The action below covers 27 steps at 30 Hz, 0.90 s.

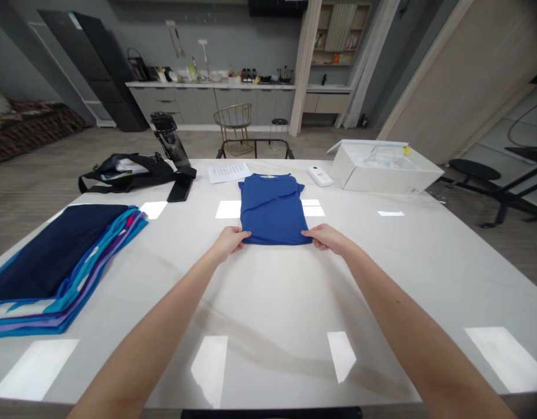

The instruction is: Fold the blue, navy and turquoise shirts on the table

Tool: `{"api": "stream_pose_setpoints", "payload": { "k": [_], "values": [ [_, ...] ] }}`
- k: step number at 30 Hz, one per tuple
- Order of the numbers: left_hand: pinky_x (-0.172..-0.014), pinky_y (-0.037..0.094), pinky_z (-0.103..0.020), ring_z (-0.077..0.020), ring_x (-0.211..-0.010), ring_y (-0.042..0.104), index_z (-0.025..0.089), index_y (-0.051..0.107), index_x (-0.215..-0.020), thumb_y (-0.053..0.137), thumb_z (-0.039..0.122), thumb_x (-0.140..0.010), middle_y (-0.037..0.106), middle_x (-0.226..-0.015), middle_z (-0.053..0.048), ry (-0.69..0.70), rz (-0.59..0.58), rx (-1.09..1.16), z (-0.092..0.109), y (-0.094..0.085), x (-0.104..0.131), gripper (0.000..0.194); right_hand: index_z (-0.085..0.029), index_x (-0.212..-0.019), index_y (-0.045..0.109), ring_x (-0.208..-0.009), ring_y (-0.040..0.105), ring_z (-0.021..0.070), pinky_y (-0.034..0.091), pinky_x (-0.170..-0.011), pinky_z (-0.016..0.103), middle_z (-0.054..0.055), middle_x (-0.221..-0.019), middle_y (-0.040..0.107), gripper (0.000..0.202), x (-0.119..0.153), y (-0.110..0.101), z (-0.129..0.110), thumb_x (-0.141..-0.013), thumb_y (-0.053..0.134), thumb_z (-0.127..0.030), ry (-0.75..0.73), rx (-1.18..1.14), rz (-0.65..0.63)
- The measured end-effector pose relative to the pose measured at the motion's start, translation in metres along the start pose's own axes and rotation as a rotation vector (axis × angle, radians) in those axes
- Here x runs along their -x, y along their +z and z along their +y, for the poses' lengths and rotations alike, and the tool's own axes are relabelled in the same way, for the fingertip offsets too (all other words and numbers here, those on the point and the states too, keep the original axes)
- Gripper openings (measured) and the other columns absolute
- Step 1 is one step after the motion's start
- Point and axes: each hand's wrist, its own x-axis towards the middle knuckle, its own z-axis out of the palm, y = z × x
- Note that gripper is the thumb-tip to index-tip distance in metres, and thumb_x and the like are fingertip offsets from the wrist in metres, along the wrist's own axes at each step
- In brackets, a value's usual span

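Note:
A blue T-shirt (275, 212) lies on the white table (268, 302), its neckline at the far end and short sleeves showing at both sides. A few creases cross its upper part. My left hand (230, 241) pinches the near left corner between thumb and fingers. At the near right corner, my right hand (327, 237) pinches the fabric in the same way. The near edge runs nearly straight between the two hands.
To the left is a stack of folded clothes (59, 250). Behind it are a black bag (133, 171), a phone (180, 189) and a dark bottle (170, 139). Printed paper (228, 172), a white device (320, 176) and an open white box (382, 169) stand along the far side.

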Motion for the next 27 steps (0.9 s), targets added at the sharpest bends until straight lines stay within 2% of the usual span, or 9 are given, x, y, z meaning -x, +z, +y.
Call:
{"api": "stream_pose_setpoints", "payload": {
  "k": [2,6,9,13,14,16,19,23,27],
  "values": [
    [-0.042,0.021,-0.025,-0.0093,-0.039,0.04,0.021,0.053,-0.065,0.073,0.05,-0.078,0.051,-0.05,0.001,-0.019,-0.012,0.017,0.0,-0.002,-0.003,0.038,-0.021,-0.055,0.049,-0.039,0.032,0.0083,0.018,-0.041,0.025,-0.001,-0.045,0.047,0.05,-0.006,-0.005,-0.001,-0.077,0.082,-0.052,-0.013,0.064,0.008],
    [-0.044,0.018,-0.026,-0.0094,-0.042,0.041,0.021,0.053,-0.066,0.064,0.043,-0.081,0.051,-0.057,0.001,-0.009,0.083,0.107,0.0,0.0,-0.01,0.029,-0.02,-0.071,0.064,-0.049,0.049,0.0135,0.034,-0.049,0.027,0.003,-0.062,0.064,0.032,-0.024,-0.004,-0.006,-0.081,0.079,-0.047,-0.128,0.25,0.264],
    [-0.05,0.03,-0.028,-0.0139,-0.051,0.049,0.021,0.06,-0.07,0.061,0.04,-0.083,0.057,-0.062,-0.001,0.103,0.185,-0.031,0.0,0.002,-0.009,0.024,-0.021,-0.085,0.069,-0.066,0.061,0.0183,0.041,-0.061,0.028,0.003,-0.072,0.067,0.023,-0.029,0.002,-0.007,-0.083,0.077,-0.042,-0.252,0.399,0.429],
    [-0.075,0.046,-0.037,-0.0281,-0.09,0.065,0.023,0.07,-0.101,0.059,0.043,-0.09,0.07,-0.097,-0.01,0.446,0.401,-0.577,0.004,0.006,0.004,0.025,-0.025,-0.101,0.071,-0.084,0.065,0.0207,0.044,-0.071,0.029,0.005,-0.093,0.069,0.014,-0.022,0.012,-0.007,-0.091,0.068,-0.036,-0.507,0.688,0.342],
    [-0.081,0.047,-0.039,-0.0301,-0.099,0.065,0.024,0.069,-0.107,0.057,0.041,-0.092,0.069,-0.105,-0.012,0.536,0.412,-0.726,0.006,0.009,0.007,0.026,-0.026,-0.101,0.071,-0.087,0.065,0.0212,0.044,-0.072,0.029,0.005,-0.099,0.069,0.012,-0.02,0.015,-0.008,-0.093,0.065,-0.034,-0.539,0.781,0.314],
    [-0.087,0.046,-0.041,-0.0309,-0.105,0.064,0.022,0.069,-0.109,0.052,0.032,-0.095,0.068,-0.109,-0.013,0.664,0.345,-1.001,0.008,0.015,0.01,0.024,-0.025,-0.102,0.07,-0.09,0.066,0.0219,0.044,-0.072,0.03,0.006,-0.107,0.069,0.014,-0.018,0.019,-0.01,-0.099,0.058,-0.031,-0.553,0.944,0.285],
    [-0.082,0.048,-0.041,-0.028,-0.096,0.067,0.019,0.07,-0.095,0.045,0.023,-0.098,0.07,-0.096,-0.01,0.69,0.206,-1.27,0.009,0.024,0.008,0.026,-0.021,-0.109,0.064,-0.093,0.067,0.022,0.044,-0.073,0.03,0.009,-0.111,0.069,0.02,-0.015,0.024,-0.015,-0.105,0.046,-0.028,-0.539,1.1,0.232],
    [-0.068,0.047,-0.037,-0.0265,-0.092,0.068,0.017,0.069,-0.092,0.042,0.018,-0.098,0.07,-0.094,-0.01,0.694,0.199,-1.389,0.013,0.027,0.003,0.027,-0.016,-0.115,0.059,-0.097,0.067,0.0246,0.045,-0.076,0.032,0.014,-0.116,0.067,0.026,-0.011,0.029,-0.02,-0.108,0.035,-0.025,-0.542,1.252,0.198],
    [-0.06,0.044,-0.035,-0.0258,-0.093,0.066,0.018,0.067,-0.092,0.044,0.018,-0.096,0.069,-0.097,-0.009,0.726,0.198,-1.413,0.02,0.026,0.006,0.024,-0.014,-0.115,0.056,-0.101,0.066,0.0275,0.044,-0.078,0.034,0.017,-0.117,0.066,0.023,-0.006,0.031,-0.021,-0.107,0.036,-0.023,-0.539,1.326,0.223]
  ]
}}
